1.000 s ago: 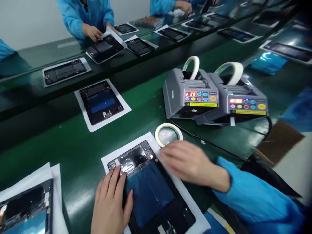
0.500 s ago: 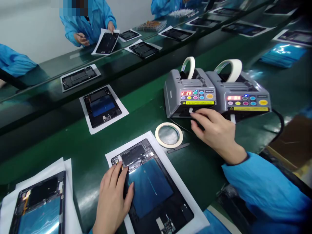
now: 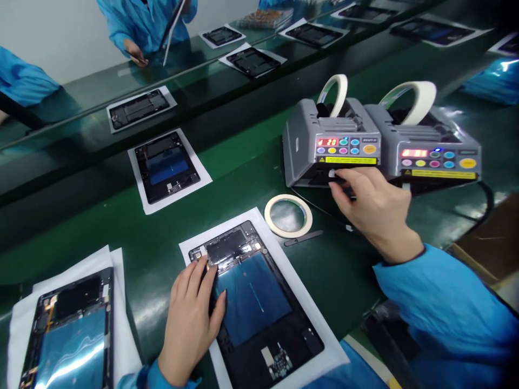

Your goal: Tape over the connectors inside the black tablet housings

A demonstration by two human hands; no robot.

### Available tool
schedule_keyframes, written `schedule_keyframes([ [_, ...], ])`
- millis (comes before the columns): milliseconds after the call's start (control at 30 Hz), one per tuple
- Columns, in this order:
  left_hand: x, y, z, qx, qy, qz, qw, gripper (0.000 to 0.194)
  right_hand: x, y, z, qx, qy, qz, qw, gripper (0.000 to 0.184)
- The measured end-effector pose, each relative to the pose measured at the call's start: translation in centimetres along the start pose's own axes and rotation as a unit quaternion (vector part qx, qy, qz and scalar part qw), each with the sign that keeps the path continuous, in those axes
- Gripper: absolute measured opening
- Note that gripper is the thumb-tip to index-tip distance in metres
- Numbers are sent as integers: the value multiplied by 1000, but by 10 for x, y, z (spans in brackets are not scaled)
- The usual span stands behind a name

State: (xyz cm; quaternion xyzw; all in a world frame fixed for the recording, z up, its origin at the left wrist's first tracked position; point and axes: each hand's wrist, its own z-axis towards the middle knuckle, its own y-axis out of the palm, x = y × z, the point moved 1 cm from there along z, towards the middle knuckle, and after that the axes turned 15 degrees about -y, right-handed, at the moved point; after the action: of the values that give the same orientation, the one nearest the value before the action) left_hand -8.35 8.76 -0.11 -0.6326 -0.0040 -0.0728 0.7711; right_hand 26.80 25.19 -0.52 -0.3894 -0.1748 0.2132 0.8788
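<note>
An opened black tablet (image 3: 292, 329) with a blue-filmed battery lies on a white sheet in front of me. My left hand (image 3: 190, 313) rests on its left edge, fingers laid out and thumb over the battery. At the mouth of the left grey tape dispenser (image 3: 330, 141), my right hand (image 3: 373, 208) has its fingers curled at a short white strip of tape (image 3: 332, 173). The index fingertip meets the strip, with the thumb just below. Beside the tablet lie a cream tape roll (image 3: 268, 219) and a thin dark flat tool (image 3: 303, 238).
A second tape dispenser (image 3: 436, 146) adjoins the first. Another opened tablet (image 3: 71, 346) sits at lower left, one (image 3: 166, 167) lies farther up the bench, and several line the raised belt behind. A co-worker in blue (image 3: 146, 27) handles a sheet across the belt. Blue packets (image 3: 494, 81) lie at right.
The view has shifted, so the dispensers appear farther right and higher. My right hand stays at the strip and my left on the tablet. The co-worker's sheet has been lifted and turned edge-on.
</note>
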Motion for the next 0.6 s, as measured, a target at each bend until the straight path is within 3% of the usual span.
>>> schedule_keyframes([
  [400,1,1,0,-16,-15,-12,1000,37,0,-7,6,-63,36,8,997,24],
  [500,2,-4,1,-20,-12,-9,1000,36,-1,-16,6,-46,28,10,998,21],
  [600,9,-14,5,-22,-13,-5,1000,35,-12,-30,9,32,-16,52,998,10],
])
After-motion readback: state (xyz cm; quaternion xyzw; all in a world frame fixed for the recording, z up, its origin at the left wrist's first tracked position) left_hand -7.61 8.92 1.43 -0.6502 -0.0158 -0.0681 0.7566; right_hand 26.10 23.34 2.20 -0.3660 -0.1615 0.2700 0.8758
